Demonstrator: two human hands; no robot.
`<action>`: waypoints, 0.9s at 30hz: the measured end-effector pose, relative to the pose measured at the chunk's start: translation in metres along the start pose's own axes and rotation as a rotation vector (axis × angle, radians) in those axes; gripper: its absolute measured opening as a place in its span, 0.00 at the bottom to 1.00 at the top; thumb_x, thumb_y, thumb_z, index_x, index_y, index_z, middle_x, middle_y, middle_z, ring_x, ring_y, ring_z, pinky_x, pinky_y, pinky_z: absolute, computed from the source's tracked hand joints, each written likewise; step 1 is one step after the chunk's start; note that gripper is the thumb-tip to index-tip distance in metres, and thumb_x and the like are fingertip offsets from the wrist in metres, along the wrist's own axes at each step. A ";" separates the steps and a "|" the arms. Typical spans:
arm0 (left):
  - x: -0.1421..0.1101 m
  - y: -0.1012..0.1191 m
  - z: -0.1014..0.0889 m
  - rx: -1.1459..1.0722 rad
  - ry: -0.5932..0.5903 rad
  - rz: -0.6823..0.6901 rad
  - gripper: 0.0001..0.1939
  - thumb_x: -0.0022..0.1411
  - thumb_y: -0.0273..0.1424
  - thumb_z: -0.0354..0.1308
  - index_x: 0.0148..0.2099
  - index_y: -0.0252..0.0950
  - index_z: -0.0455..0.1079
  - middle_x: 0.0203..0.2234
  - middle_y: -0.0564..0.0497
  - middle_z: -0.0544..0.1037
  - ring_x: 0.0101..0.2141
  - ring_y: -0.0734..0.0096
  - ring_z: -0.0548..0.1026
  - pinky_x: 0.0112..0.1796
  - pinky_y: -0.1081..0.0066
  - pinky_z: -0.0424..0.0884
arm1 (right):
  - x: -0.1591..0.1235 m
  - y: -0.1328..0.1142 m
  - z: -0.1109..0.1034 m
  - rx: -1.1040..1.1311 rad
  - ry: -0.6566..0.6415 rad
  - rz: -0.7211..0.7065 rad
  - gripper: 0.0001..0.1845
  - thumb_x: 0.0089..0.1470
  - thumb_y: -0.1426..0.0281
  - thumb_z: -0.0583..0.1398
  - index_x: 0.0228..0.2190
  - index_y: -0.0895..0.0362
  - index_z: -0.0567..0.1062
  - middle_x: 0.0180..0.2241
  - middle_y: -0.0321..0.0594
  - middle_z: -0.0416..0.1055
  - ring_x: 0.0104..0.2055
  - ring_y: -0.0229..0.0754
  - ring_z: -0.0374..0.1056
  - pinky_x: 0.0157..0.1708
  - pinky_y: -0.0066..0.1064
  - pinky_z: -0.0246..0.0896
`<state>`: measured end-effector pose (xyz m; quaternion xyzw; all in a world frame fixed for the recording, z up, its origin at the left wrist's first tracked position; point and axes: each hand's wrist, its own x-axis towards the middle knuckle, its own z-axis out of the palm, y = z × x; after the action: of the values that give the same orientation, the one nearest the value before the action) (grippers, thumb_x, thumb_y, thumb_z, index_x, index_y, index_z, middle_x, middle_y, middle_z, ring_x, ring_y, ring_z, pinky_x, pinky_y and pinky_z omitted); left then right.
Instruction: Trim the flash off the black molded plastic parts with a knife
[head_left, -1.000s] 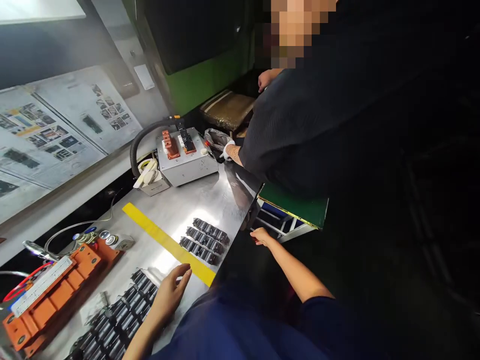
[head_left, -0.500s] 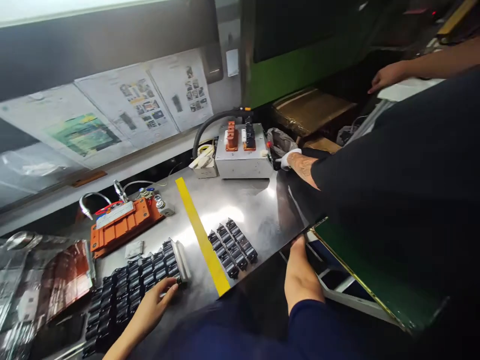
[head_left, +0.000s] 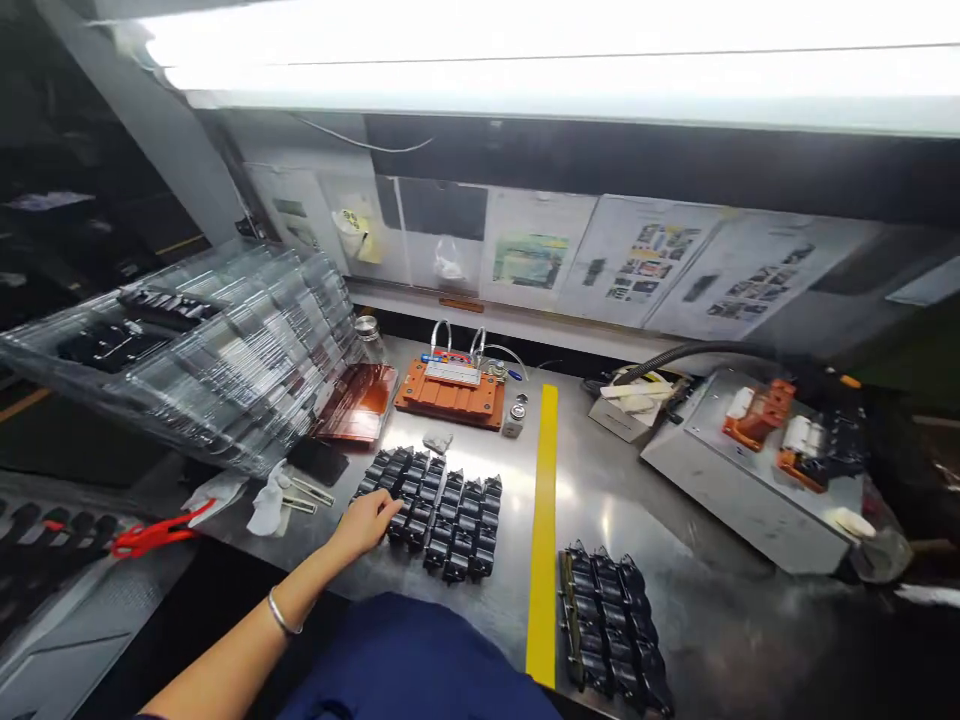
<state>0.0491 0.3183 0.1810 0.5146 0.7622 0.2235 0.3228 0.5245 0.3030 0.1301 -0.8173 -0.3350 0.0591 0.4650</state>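
My left hand [head_left: 366, 522], with a silver bangle on the wrist, reaches over the left side of a group of black ribbed plastic strips [head_left: 463, 525]. Its fingers are bent and pressed together on a black strip [head_left: 417, 498], and the fingertips are partly hidden. The strips lie side by side on the metal bench, with a slight gap splitting the group. Right of the yellow tape [head_left: 544, 520] lies a second, smaller set of black strips [head_left: 611, 630]. My right hand is out of view.
An orange fixture [head_left: 450, 400] and a small glass jar [head_left: 515, 415] stand behind the strips. Stacked clear trays [head_left: 225, 350] rise at left, near red-handled pliers [head_left: 161, 530] and tweezers [head_left: 307, 490]. A grey box [head_left: 739, 480] with orange holders sits at right.
The view has swung left, so the co-worker and my right hand have left it. My left hand has moved from the group's right end onto its left strips.
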 end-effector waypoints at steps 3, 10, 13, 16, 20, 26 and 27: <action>0.022 -0.035 -0.022 -0.101 0.057 -0.048 0.18 0.56 0.39 0.51 0.16 0.40 0.58 0.17 0.51 0.70 0.27 0.63 0.71 0.37 0.66 0.65 | -0.019 -0.073 0.059 0.001 0.004 -0.002 0.28 0.46 0.50 0.52 0.41 0.54 0.76 0.27 0.50 0.71 0.33 0.60 0.70 0.33 0.52 0.66; 0.062 -0.093 -0.055 -0.370 0.126 -0.145 0.14 0.47 0.28 0.56 0.39 0.37 0.70 0.43 0.45 0.76 0.35 0.65 0.75 0.42 0.64 0.69 | -0.186 -0.264 0.240 -0.126 -1.087 -0.823 0.19 0.57 0.63 0.50 0.42 0.59 0.75 0.41 0.52 0.75 0.43 0.50 0.72 0.42 0.40 0.68; 0.072 -0.117 -0.068 -0.475 0.114 -0.217 0.14 0.46 0.29 0.56 0.39 0.35 0.70 0.39 0.45 0.78 0.31 0.66 0.75 0.40 0.63 0.71 | -0.276 -0.305 0.306 -0.170 -1.281 -0.997 0.22 0.51 0.68 0.60 0.49 0.58 0.72 0.50 0.50 0.71 0.53 0.49 0.66 0.53 0.39 0.61; 0.078 -0.141 -0.085 -0.570 0.101 -0.271 0.13 0.47 0.35 0.58 0.37 0.35 0.70 0.34 0.46 0.78 0.33 0.65 0.76 0.38 0.65 0.71 | -0.333 -0.322 0.352 -0.256 -1.373 -1.085 0.33 0.48 0.73 0.63 0.56 0.63 0.65 0.61 0.56 0.56 0.63 0.54 0.53 0.60 0.46 0.49; 0.087 -0.167 -0.109 -0.680 0.067 -0.363 0.21 0.45 0.46 0.60 0.36 0.34 0.70 0.30 0.46 0.78 0.32 0.64 0.76 0.33 0.67 0.72 | -0.353 -0.327 0.378 -0.384 -1.417 -1.106 0.22 0.57 0.78 0.54 0.53 0.66 0.67 0.61 0.59 0.56 0.64 0.54 0.51 0.60 0.50 0.43; 0.118 -0.178 -0.133 -0.822 -0.034 -0.529 0.29 0.43 0.58 0.56 0.26 0.33 0.66 0.21 0.44 0.76 0.22 0.69 0.75 0.24 0.71 0.70 | -0.337 -0.331 0.379 -0.469 -1.433 -1.112 0.13 0.60 0.71 0.54 0.37 0.62 0.78 0.41 0.51 0.77 0.48 0.49 0.70 0.50 0.39 0.57; 0.127 -0.176 -0.136 -0.843 -0.048 -0.562 0.30 0.46 0.59 0.54 0.26 0.32 0.66 0.20 0.44 0.76 0.21 0.69 0.74 0.23 0.70 0.70 | -0.334 -0.333 0.377 -0.467 -1.419 -1.111 0.14 0.61 0.68 0.54 0.38 0.60 0.78 0.41 0.50 0.77 0.47 0.48 0.70 0.49 0.38 0.58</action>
<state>-0.1952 0.3694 0.1236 0.1196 0.7071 0.4045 0.5676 -0.0504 0.4878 0.1131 -0.3854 -0.8874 0.2450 -0.0631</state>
